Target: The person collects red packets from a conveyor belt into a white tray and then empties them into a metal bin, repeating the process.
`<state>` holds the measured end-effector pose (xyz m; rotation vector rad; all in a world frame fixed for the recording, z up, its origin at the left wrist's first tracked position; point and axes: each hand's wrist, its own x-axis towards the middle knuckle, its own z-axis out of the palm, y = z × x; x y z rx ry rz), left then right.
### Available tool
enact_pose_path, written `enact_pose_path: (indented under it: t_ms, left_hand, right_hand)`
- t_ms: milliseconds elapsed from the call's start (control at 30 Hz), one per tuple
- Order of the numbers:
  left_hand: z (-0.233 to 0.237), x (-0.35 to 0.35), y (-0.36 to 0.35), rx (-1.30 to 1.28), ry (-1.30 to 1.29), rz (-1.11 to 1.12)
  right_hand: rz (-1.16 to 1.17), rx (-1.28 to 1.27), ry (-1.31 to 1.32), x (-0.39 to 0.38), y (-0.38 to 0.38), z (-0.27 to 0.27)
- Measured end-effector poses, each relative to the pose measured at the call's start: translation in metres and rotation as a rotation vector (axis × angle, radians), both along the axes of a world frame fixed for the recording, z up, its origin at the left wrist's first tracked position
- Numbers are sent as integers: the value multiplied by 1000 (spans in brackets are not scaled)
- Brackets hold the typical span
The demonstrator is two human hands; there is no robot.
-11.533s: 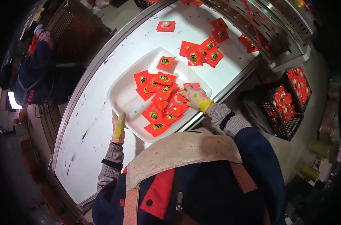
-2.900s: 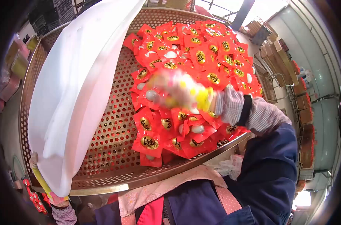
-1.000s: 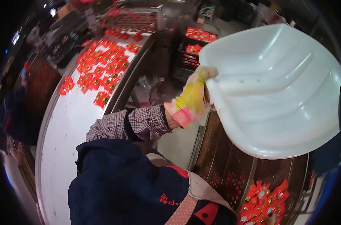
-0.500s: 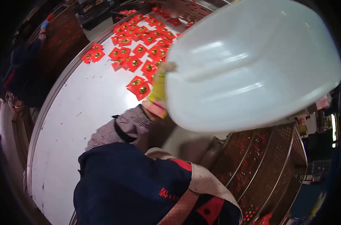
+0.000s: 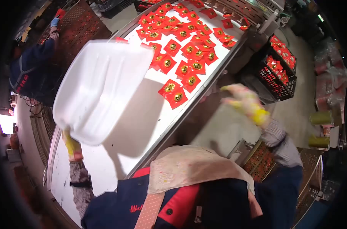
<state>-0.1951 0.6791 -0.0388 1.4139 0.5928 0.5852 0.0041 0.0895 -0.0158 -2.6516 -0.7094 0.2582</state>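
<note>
My left hand (image 5: 71,145), in a yellow-and-pink glove, grips the near edge of a white plastic basin (image 5: 101,91). The basin is tilted above the white work surface (image 5: 104,162) and casts a shadow on it; its rim hides part of my fingers. Many red square packets with gold marks (image 5: 190,51) lie scattered over the far part of that surface. Two of them (image 5: 172,93) lie apart at the near end of the spread. To the right of the surface's edge, my gloved right hand (image 5: 246,103) is in the air with fingers apart, holding nothing, slightly blurred.
Black crates (image 5: 280,74) of red packets stand on the floor at the right. Brown perforated racks (image 5: 259,158) are beside me. At the upper left a co-worker (image 5: 34,70) in dark blue reaches over another perforated surface (image 5: 76,28). Plastic-wrapped goods (image 5: 328,80) stand at far right.
The basin has swung from the right across to the left, over the white surface. My right hand has come into view. My view has turned, and the crates now show.
</note>
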Motion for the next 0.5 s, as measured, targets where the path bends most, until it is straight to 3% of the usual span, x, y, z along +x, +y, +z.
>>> enact_pose_path:
  t_ms: [33,67,133,200,267,300,500]
  left_hand:
    - [4,-18,4,121,76,7]
    - [-8,-41,25,100,90,51]
    - [-9,-84,31,122,177,64]
    - [-10,-112,34,104,209,64]
    - [-5,-126,18,168,342,73]
    - [-10,-137,18,170,341,76]
    - [-23,-139,-3,148,404,64]
  right_hand:
    - [46,-37,142,3,43,-18]
    - [129,-6,117,8,75,-63]
    - [224,-210,232,13,144,-107]
    - [143,-270,-5,2,182,-154]
    - [144,-352,69,11,195,-181]
    - [160,-480,-88,9,204,-209]
    - [455,-316,70,26,177,-170]
